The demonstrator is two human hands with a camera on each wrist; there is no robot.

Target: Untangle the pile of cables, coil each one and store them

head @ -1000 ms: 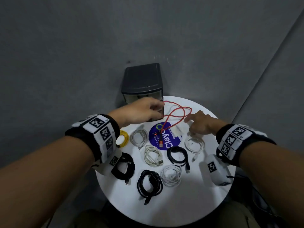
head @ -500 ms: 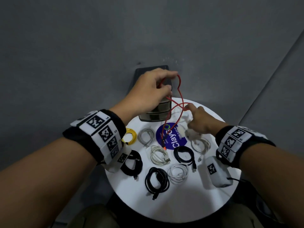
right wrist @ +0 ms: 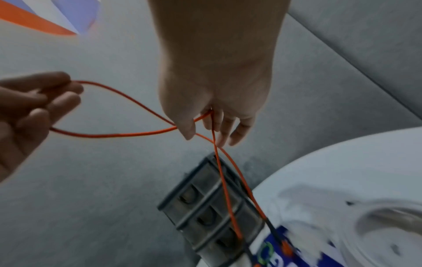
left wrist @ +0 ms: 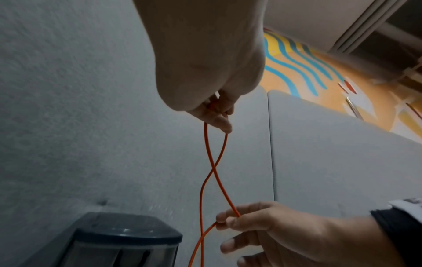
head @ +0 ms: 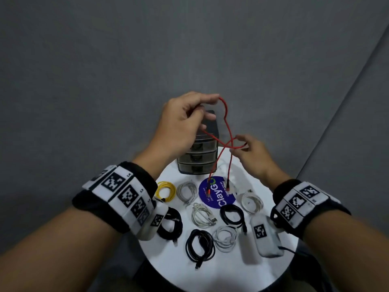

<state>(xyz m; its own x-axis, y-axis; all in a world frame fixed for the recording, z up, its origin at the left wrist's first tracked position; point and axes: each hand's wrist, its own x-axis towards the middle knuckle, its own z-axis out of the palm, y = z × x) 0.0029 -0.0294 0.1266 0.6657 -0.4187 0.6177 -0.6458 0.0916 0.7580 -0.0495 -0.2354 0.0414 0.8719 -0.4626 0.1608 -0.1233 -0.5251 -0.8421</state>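
The left hand is lifted high above the far edge of the round white worktop. Its fingers are curled and pinch the top bend of a thin red cable. The right hand is lower, just beside the far right edge of the worktop. Its thumb and first finger pinch the same red cable at a second bend, and its other fingers are a little spread and loose.

Between the two hands the red cable makes a loop, and the two strands cross each other. From the crossing, both strands hang down in front of a small dark plastic box with three drawers, which stands at the far edge of the worktop. The two plug ends of the red cable hang just over a round blue sticker with white letters, in the middle of the far half. The pictures do not show clearly whether the plugs touch it.

Coiled cables lie flat on the worktop, each one apart from the rest. A yellow coil lies near the left edge, with a grey coil next to it. A white coil lies near the right edge. White coils and black coils lie closer to the near edge.
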